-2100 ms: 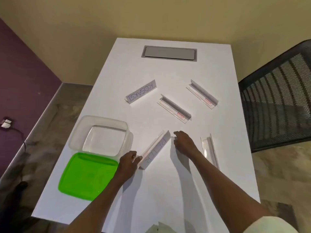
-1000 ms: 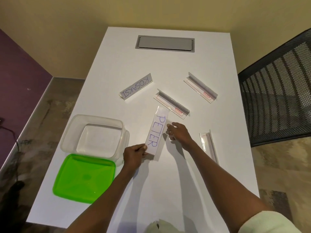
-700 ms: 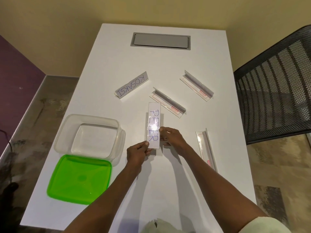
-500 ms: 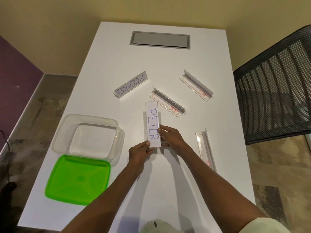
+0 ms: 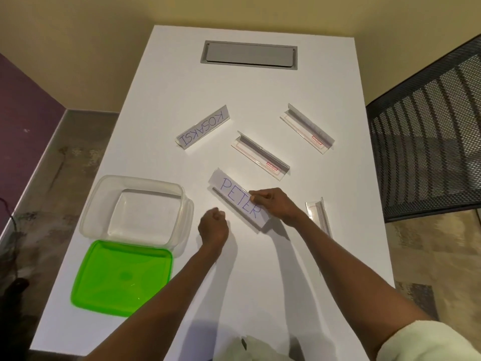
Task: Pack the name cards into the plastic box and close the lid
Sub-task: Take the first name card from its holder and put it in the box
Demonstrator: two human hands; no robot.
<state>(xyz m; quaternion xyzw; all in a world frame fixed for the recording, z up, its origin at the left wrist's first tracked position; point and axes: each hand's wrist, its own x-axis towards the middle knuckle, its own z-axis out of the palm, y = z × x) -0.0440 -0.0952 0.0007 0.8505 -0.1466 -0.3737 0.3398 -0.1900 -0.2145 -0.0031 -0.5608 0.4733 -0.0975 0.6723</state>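
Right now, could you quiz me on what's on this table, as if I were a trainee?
1. True or false: the green lid is already on the plastic box.
2. Which hand holds the PETER card? A) left hand B) right hand C) both
3. Fill in: the other card with a readable name says ____.

Key
1. False: the lid lies on the table beside the open box, which holds no cards.
2. B: the right hand pinches the card; the left is curled beside it, holding nothing.
3. KOSAKSI.
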